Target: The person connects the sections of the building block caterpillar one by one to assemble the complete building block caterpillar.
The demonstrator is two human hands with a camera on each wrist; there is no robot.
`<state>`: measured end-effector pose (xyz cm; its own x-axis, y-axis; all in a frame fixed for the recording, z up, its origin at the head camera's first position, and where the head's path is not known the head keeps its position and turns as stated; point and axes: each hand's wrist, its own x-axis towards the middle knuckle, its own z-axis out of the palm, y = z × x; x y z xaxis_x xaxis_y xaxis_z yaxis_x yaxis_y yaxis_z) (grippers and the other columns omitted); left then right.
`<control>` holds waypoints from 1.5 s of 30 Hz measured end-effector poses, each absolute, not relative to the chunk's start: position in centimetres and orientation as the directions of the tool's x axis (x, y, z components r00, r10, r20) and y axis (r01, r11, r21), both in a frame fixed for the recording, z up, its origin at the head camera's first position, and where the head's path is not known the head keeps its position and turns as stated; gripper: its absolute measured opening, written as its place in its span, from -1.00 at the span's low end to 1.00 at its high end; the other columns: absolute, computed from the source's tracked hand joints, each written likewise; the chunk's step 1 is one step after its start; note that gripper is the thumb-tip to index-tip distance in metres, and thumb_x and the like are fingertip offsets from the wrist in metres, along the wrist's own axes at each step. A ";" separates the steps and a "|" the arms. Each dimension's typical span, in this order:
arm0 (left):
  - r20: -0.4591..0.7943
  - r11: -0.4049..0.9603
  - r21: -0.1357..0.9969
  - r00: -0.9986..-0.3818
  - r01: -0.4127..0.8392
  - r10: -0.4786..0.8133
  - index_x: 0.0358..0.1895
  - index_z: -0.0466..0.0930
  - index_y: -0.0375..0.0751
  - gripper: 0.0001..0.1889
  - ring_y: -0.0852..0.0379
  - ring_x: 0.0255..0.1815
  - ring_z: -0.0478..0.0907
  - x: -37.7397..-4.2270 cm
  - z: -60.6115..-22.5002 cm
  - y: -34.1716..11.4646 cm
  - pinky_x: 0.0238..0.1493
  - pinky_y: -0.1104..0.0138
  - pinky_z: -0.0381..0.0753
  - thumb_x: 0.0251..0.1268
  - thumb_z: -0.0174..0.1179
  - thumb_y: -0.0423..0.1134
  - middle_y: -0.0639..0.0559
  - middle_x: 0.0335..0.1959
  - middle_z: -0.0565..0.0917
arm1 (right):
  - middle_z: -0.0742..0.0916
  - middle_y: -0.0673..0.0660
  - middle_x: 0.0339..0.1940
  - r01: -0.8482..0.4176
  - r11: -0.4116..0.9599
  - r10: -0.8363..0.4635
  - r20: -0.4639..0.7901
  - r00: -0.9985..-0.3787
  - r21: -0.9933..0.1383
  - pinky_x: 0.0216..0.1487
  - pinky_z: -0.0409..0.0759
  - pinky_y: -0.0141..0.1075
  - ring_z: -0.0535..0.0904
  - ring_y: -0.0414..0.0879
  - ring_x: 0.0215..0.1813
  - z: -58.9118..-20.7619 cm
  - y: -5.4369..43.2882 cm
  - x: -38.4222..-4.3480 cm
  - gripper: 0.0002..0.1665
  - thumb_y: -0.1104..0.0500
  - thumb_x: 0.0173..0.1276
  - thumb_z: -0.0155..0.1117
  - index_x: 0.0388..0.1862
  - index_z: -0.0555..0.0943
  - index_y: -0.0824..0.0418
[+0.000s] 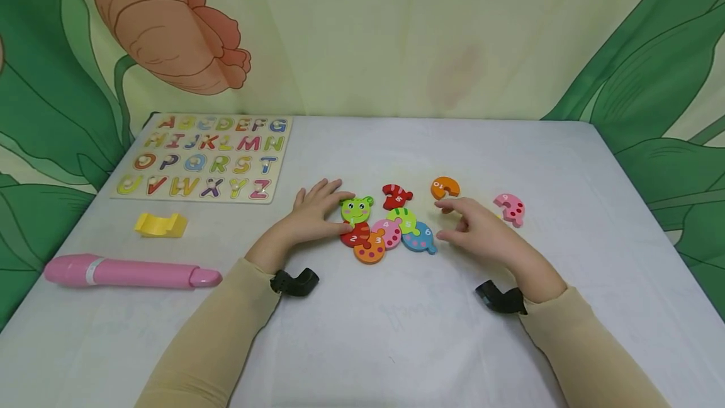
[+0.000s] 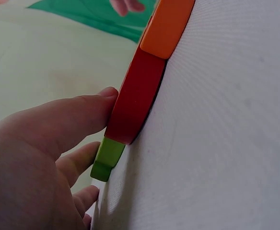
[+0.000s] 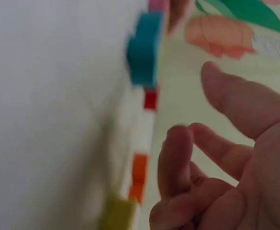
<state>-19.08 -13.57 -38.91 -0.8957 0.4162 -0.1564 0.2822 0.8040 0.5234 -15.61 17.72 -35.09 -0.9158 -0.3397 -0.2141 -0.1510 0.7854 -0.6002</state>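
Observation:
A row of joined wooden caterpillar puzzle pieces lies mid-table: a green smiling head (image 1: 356, 209), a red piece (image 1: 352, 238), an orange one (image 1: 370, 252), a pink one (image 1: 387, 233), a green one (image 1: 403, 219) and a blue one (image 1: 419, 239). My left hand (image 1: 314, 213) rests at their left end, its thumb on the red piece's edge and index finger by the green head. My right hand (image 1: 481, 232) hovers just right of the blue piece, fingers loosely bent, nothing between them. In the right wrist view a yellow piece (image 3: 117, 213) appears below the hand.
Loose puzzle pieces lie beyond the row: red (image 1: 396, 196), orange (image 1: 444, 187) and pink (image 1: 512, 208). An alphabet board (image 1: 206, 151) sits at back left, with a yellow curved block (image 1: 161, 225) and a pink pen-shaped object (image 1: 136, 272) in front of it.

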 end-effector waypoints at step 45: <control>-0.147 0.808 0.514 -0.899 0.287 0.413 0.29 0.25 0.14 -0.34 -0.07 0.48 -0.29 -19.0 -39.0 -13.6 0.32 -0.21 -0.43 0.05 0.15 0.14 0.00 0.47 -0.02 | 0.43 0.21 0.18 -0.136 0.622 -0.392 -0.155 -0.907 -0.771 -0.12 0.51 -0.53 0.50 -0.04 -0.06 -35.3 22.3 -16.3 -0.55 0.20 0.34 0.07 0.20 0.35 0.21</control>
